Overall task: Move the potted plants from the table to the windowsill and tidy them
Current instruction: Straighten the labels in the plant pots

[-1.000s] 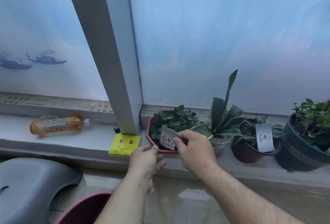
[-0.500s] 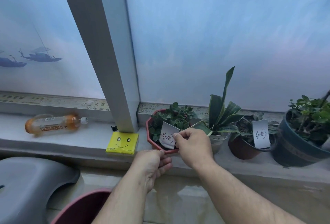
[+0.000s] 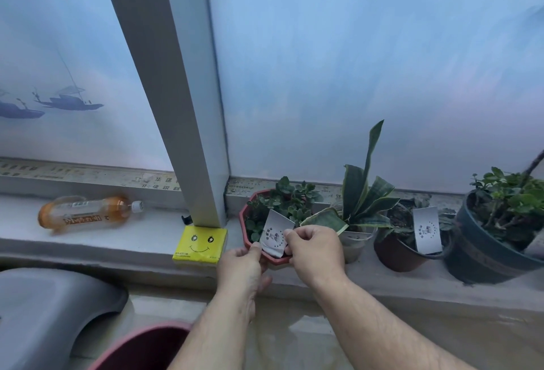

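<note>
Seen from above, looking down at a grey windowsill (image 3: pixel 117 240) running across the middle of the frame, below frosted blue glass. Four potted plants lined up along its right half: a red pot (image 3: pixel 250 240) of small round leaves at centre, a clear pot (image 3: pixel 354 247) with tall striped leaves just to its right, a brown pot (image 3: pixel 394 254) carrying a white tag (image 3: pixel 427 229), and a dark pot (image 3: pixel 482 254) at the right edge. All four already off the table and on the sill, so the step in hand looks like tidying: straightening the white label (image 3: pixel 275 234) stuck in the red pot.

Both forearms reaching up from the bottom of the frame, meeting at the front of the red pot. Left hand (image 3: pixel 243 266) at the pot's front rim, thumb up against the lower left edge of the label, other fingers loosely curled under the rim; whether gripping the pot or only steadying it, cannot tell. Right hand (image 3: pixel 315 251) knuckles up, fingers (image 3: pixel 290 235) curled and pinching the label's right edge.

Likely next: seating the label upright in the soil without bending it or crushing leaves, then letting go.

Elsewhere: an orange bottle (image 3: pixel 88 213) lying on its side at left, a yellow smiley-face packet (image 3: pixel 201 244) at the base of the window post (image 3: pixel 176 104).
</note>
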